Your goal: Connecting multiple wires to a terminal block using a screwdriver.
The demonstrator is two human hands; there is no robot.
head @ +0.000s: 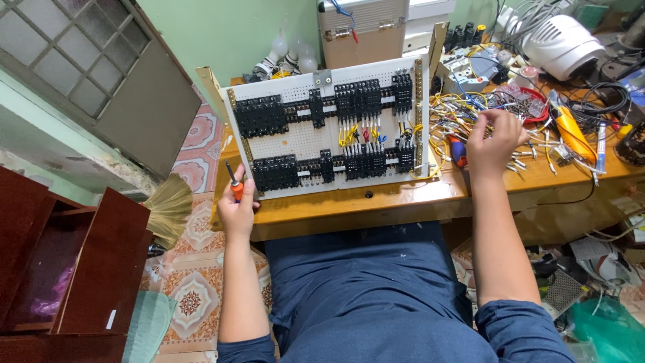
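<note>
— Two hands, one white panel (322,128) on the worktop (376,202)?
— Yes. Left hand (236,205) is closed around one orange-handled screwdriver (234,183) beside the panel; right hand (494,138), fingers pinched, touches the pile of loose wires (470,111).

You're getting bright, even daylight w/ soft shadows around the white panel (329,128); edges away from it are bending w/ wide-angle distortion, corners slightly softening.
</note>
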